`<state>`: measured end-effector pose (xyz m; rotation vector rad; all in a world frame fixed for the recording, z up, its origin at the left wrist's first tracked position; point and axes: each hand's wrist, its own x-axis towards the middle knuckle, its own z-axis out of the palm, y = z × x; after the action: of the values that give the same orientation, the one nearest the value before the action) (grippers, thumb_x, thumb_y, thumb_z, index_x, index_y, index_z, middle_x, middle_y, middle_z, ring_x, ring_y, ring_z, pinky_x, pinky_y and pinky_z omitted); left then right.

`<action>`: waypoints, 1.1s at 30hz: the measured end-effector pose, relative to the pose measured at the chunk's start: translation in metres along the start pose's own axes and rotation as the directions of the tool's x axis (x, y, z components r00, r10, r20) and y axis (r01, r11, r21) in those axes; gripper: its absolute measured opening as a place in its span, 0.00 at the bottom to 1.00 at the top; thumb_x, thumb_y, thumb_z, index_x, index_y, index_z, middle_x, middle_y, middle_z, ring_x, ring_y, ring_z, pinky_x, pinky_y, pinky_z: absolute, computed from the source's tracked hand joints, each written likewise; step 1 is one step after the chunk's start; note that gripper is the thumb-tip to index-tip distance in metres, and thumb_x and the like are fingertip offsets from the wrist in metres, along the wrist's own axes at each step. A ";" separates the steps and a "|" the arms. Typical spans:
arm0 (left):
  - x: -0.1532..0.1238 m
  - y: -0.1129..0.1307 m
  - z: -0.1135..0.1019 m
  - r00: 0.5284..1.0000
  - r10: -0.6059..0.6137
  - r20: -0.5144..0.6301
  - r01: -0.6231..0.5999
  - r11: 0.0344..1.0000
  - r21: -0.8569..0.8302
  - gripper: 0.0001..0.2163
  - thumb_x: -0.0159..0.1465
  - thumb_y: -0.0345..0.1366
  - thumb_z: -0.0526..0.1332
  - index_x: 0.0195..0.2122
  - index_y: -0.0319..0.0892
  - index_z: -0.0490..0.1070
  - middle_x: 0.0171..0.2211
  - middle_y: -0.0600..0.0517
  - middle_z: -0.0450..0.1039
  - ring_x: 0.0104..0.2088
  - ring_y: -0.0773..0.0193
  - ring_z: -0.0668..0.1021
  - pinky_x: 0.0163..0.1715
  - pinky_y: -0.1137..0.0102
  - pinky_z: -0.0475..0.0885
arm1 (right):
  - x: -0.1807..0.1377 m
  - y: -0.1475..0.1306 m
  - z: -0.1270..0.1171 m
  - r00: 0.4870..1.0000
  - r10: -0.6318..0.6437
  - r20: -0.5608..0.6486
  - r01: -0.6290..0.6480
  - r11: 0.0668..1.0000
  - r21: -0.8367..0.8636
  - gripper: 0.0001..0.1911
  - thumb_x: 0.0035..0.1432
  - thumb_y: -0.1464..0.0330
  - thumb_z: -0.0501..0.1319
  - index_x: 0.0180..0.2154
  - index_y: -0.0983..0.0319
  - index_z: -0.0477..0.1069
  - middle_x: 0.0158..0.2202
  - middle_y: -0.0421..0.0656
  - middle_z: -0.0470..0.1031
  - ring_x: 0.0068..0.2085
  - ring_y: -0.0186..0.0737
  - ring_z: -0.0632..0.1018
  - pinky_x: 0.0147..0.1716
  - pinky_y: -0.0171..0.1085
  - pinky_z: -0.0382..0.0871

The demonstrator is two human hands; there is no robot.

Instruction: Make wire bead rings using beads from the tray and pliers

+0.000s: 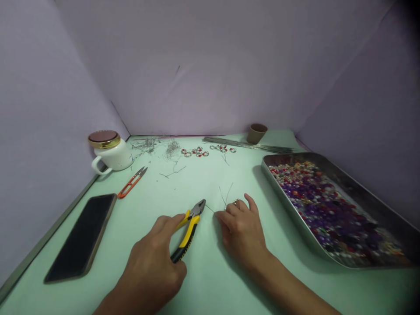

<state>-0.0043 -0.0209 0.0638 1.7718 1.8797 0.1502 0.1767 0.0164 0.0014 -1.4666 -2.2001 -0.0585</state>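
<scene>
My left hand (pixel 154 258) is wrapped round the yellow-and-black handles of a pair of pliers (pixel 189 227), whose jaws point up and right toward a thin wire (pixel 226 195). My right hand (pixel 241 227) rests on the pale green table (pixel 203 183) just right of the jaws, fingers pinched on a small beaded piece with the wire ends sticking up from it. The jaw tips lie almost against the wire near my right fingertips.
A metal tray (pixel 367 192) full of purple, red and white beads fills the right side. A black phone (pixel 82 236) lies at left, orange thread snips (pixel 132 182) and a lidded white mug (pixel 110 152) behind it. Finished bead rings (pixel 197 152), wire scraps, a wire bundle (pixel 246 144) and a brown cup (pixel 257 132) line the back.
</scene>
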 end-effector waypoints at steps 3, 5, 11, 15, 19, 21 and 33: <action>0.000 -0.001 0.001 0.999 0.014 -0.031 -0.015 1.000 -0.012 0.32 0.42 0.26 0.52 0.51 0.53 0.59 0.48 0.54 0.63 0.38 0.59 0.72 0.37 0.67 0.66 | 0.000 -0.001 0.000 1.000 -0.008 -0.004 0.008 1.000 -0.027 0.13 0.37 0.81 0.54 0.22 0.59 0.70 0.19 0.40 0.64 0.28 0.38 0.63 0.51 0.49 0.46; 0.000 -0.001 0.003 0.998 0.040 -0.049 -0.041 0.999 -0.021 0.32 0.42 0.26 0.52 0.51 0.52 0.59 0.48 0.53 0.63 0.38 0.59 0.72 0.37 0.68 0.66 | 0.001 -0.002 0.000 1.000 -0.011 -0.006 0.011 0.999 -0.043 0.13 0.38 0.81 0.54 0.21 0.59 0.70 0.18 0.40 0.64 0.28 0.38 0.62 0.51 0.49 0.46; 0.002 0.002 0.005 0.999 0.044 0.010 -0.044 0.999 0.005 0.32 0.43 0.26 0.52 0.51 0.53 0.60 0.44 0.52 0.65 0.32 0.63 0.73 0.32 0.70 0.67 | 0.000 -0.002 -0.001 1.000 -0.019 -0.005 0.019 0.998 -0.059 0.12 0.38 0.81 0.54 0.22 0.59 0.70 0.19 0.40 0.63 0.29 0.38 0.63 0.51 0.49 0.46; 0.000 0.001 0.002 0.995 0.078 -0.066 -0.080 0.996 -0.030 0.32 0.43 0.26 0.52 0.52 0.52 0.60 0.45 0.52 0.65 0.33 0.62 0.73 0.33 0.70 0.67 | 0.000 -0.002 -0.001 1.000 -0.015 0.001 0.015 0.997 -0.069 0.12 0.39 0.81 0.55 0.21 0.59 0.70 0.19 0.40 0.64 0.28 0.38 0.62 0.51 0.49 0.46; 0.000 0.000 0.001 0.996 0.066 -0.062 -0.065 0.998 0.014 0.32 0.43 0.27 0.52 0.53 0.52 0.59 0.44 0.52 0.65 0.32 0.62 0.73 0.32 0.70 0.67 | 0.000 -0.003 -0.001 1.000 -0.020 -0.008 0.020 0.997 -0.072 0.13 0.38 0.82 0.54 0.22 0.59 0.71 0.19 0.40 0.64 0.28 0.38 0.62 0.52 0.50 0.46; 0.001 0.001 -0.001 0.999 0.048 -0.002 -0.048 0.998 0.052 0.33 0.43 0.27 0.52 0.53 0.53 0.59 0.43 0.53 0.66 0.32 0.62 0.73 0.33 0.69 0.67 | 0.000 -0.003 -0.001 1.000 -0.026 -0.014 0.025 0.997 -0.075 0.13 0.37 0.82 0.54 0.21 0.59 0.71 0.19 0.40 0.64 0.29 0.38 0.62 0.52 0.50 0.46; 0.000 0.007 -0.006 0.998 0.058 -0.004 -0.058 0.997 0.049 0.32 0.43 0.27 0.52 0.53 0.52 0.60 0.43 0.52 0.66 0.34 0.61 0.74 0.33 0.70 0.67 | -0.002 -0.006 -0.002 0.996 -0.066 -0.056 0.060 0.993 -0.097 0.14 0.41 0.82 0.52 0.22 0.60 0.70 0.19 0.40 0.64 0.29 0.38 0.62 0.52 0.52 0.44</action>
<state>-0.0010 -0.0188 0.0715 1.8609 1.8514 0.1321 0.1728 0.0112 0.0034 -1.4260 -2.2224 -0.2283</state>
